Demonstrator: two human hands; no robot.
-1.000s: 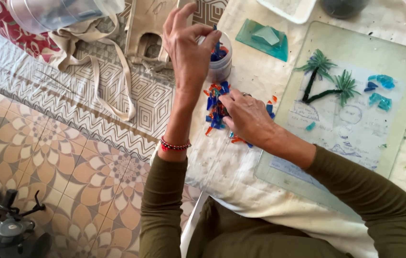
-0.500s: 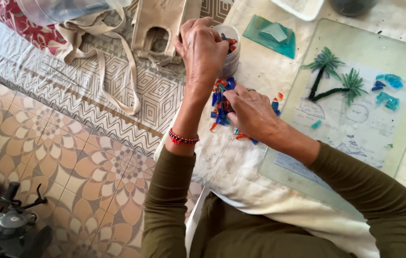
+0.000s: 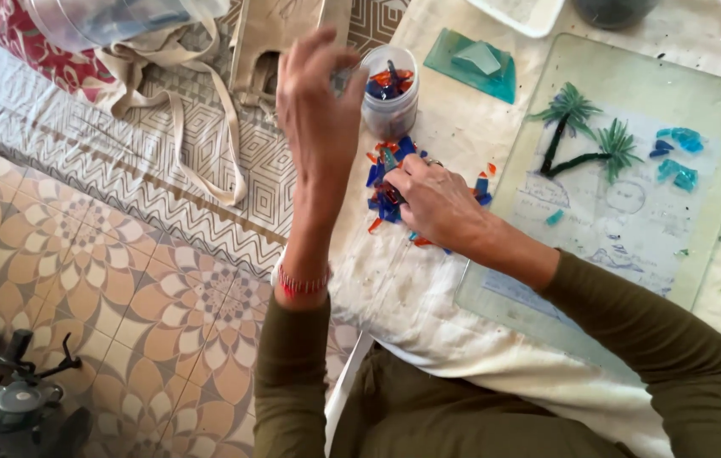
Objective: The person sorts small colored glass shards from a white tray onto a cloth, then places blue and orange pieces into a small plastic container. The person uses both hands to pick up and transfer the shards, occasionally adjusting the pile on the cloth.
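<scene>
One container counts as a package: a small clear plastic jar (image 3: 388, 95), round and open-topped, standing upright on the table (image 3: 428, 280) ahead of my hands, holding red and blue pieces. No labels, signs or screens.

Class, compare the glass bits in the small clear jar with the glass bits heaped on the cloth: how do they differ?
The bits in the jar are contained and stacked upright; the heaped bits lie spread flat on the cloth. The right hand rests on the heap, while the left hand is raised beside the jar. Both hold blue and orange-red pieces.
</scene>
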